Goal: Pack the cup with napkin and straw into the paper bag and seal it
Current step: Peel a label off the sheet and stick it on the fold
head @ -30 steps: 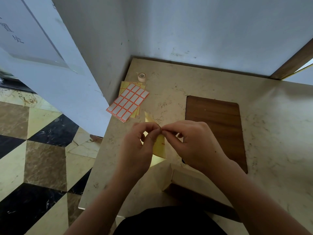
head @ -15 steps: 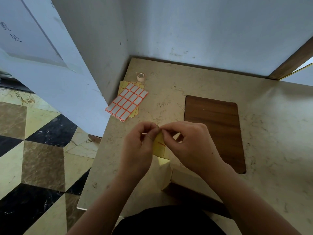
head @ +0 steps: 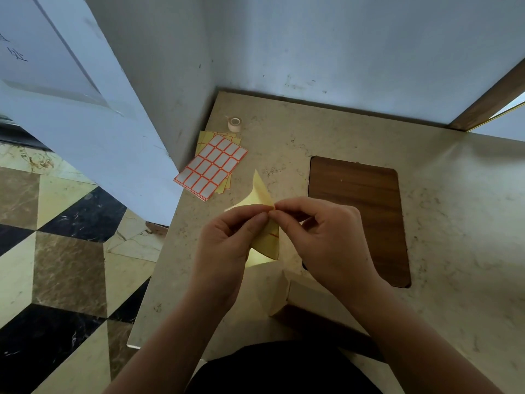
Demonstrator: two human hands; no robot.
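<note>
Both my hands meet over the table's near left part. My left hand [head: 227, 245] pinches a yellow sticker backing sheet [head: 262, 200], which is bent upward with a corner pointing away from me. My right hand [head: 326, 237] pinches at the same spot with thumb and forefinger, at the sheet's edge where a red-lined label shows. Below my hands lies the paper bag [head: 306, 294], pale brown, lying on the table with its folded top toward my left. The cup, napkin and straw are not visible.
A stack of white red-bordered label sheets [head: 211, 166] lies at the table's far left, with a small tape roll [head: 234, 123] behind it. A dark wooden inset panel [head: 358, 206] sits mid-table. The beige marble tabletop [head: 454, 223] ends at walls behind and a floor drop on the left.
The yellow sheet has bent upward again, its corner now sticking up behind my fingertips. Both hands stay pinched together at almost the same spot.
</note>
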